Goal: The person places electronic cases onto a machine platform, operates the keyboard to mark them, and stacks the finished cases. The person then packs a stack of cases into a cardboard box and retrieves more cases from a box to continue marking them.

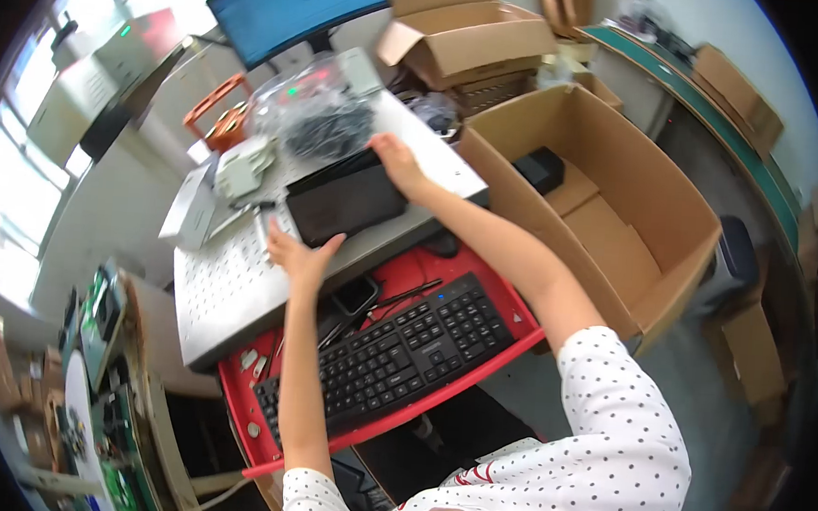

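Steadying the black unit [348,203], seemingly: left hand [299,256] spread at its near-left corner, right hand [399,169] grip unclear; any lift calls for both.

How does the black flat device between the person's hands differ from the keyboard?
The black flat device has a smooth, plain face, while the keyboard is covered in keys. The keyboard is longer and narrower; the device is shorter and broader. The device is at the pale perforated surface, between the left hand and right hand; the keyboard is on the red tray. Both are dark and roughly rectangular.
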`<state>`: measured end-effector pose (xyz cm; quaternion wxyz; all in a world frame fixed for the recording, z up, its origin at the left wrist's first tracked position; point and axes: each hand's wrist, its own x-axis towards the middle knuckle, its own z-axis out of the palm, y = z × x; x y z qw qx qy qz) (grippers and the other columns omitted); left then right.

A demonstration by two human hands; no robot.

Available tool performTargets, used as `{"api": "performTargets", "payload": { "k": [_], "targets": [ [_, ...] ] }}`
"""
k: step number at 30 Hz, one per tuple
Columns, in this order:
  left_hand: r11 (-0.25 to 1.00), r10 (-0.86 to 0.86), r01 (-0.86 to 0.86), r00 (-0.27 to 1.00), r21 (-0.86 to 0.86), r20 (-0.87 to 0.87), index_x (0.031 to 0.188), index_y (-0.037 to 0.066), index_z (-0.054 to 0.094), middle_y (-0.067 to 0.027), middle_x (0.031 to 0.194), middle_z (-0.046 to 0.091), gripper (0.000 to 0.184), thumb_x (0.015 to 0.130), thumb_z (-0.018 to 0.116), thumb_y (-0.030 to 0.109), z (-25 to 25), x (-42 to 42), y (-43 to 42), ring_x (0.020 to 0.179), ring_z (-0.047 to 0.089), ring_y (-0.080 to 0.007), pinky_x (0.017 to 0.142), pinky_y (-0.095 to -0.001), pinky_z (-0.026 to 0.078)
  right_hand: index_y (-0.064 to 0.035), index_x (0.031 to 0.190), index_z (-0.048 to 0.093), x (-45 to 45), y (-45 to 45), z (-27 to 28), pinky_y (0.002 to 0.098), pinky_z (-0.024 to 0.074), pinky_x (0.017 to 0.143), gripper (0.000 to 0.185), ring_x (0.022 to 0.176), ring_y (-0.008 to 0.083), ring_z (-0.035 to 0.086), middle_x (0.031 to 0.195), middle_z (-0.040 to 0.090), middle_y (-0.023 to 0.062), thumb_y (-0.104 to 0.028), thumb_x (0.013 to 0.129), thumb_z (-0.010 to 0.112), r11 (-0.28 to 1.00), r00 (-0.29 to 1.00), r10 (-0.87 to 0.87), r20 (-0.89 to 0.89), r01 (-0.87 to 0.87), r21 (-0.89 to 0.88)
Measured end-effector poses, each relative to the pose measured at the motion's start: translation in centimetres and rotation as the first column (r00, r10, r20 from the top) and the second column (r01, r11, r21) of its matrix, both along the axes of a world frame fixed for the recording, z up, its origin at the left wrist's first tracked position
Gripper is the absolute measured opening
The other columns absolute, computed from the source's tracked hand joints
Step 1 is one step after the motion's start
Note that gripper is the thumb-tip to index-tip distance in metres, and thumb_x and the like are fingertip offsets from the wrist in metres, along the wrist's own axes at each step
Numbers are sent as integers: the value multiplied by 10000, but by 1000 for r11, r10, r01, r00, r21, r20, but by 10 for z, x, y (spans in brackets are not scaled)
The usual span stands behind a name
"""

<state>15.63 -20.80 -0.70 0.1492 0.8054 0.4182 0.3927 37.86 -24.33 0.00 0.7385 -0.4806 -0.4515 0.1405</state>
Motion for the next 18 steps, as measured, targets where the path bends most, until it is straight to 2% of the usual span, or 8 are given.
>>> {"api": "performTargets", "payload": {
  "k": [1,2,3,5,6,10,13,18],
  "targets": [
    [988,-116,118,993,-96,25,1344,-26,89,-267,1313,237,964,691,717,304,5,-1,12,1244,206,-353,1030,-396,173,-37,876,541,2,9,-8,231,403,745,252,795,89,491,799,549,22,-271,907,454,995,998,-33,49,28,96],
    [881,-263,355,916,-311,303,1351,-14,89,-261,1342,198,946,706,708,297,9,-2,26,1263,184,-336,1039,-379,147,-38,864,537,4,11,-9,228,395,711,258,753,89,473,754,519,19,-281,902,458,996,999,-11,49,7,90],
    [675,-300,594,763,-438,572,1358,-1,90,-255,1371,159,927,722,698,290,13,0,37,1281,162,-318,1048,-361,120,-40,852,537,6,17,-13,229,386,694,269,732,86,454,728,494,13,-293,900,459,998,1000,3,23,-4,68],
    [842,-340,460,859,-283,383,1364,25,128,-243,1351,222,873,740,687,269,19,7,42,1246,249,-289,1024,-344,184,-41,857,546,2,11,-9,233,381,740,283,774,90,469,758,514,18,-303,902,450,994,999,1,35,-5,105],
    [715,-317,574,775,-399,547,1353,30,195,-229,1329,280,814,734,694,209,24,11,35,1215,310,-277,994,-331,245,-38,869,548,3,8,-9,238,381,755,286,794,101,480,775,527,32,-305,901,449,993,999,7,31,-10,117],
    [919,-374,386,799,74,471,1311,15,288,-202,1299,337,777,678,725,126,10,18,20,1174,371,-260,979,-332,279,-22,902,551,-1,0,-8,253,380,790,324,849,140,506,830,559,82,-328,895,445,992,998,-16,-68,24,125],
    [869,-454,363,855,337,250,1300,13,289,-189,1294,336,714,718,692,110,24,19,6,1162,379,-281,983,-358,287,-8,899,546,-3,-4,-8,277,379,801,408,856,180,508,844,563,108,-397,884,423,993,987,-117,-113,113,-37],
    [884,-444,374,857,280,260,1279,-20,315,-174,1271,378,760,667,731,151,23,22,23,1137,405,-278,973,-345,305,4,884,542,6,14,-8,317,371,814,501,860,227,504,853,559,140,-474,866,392,974,972,-166,-163,136,-182]
  ]
}}
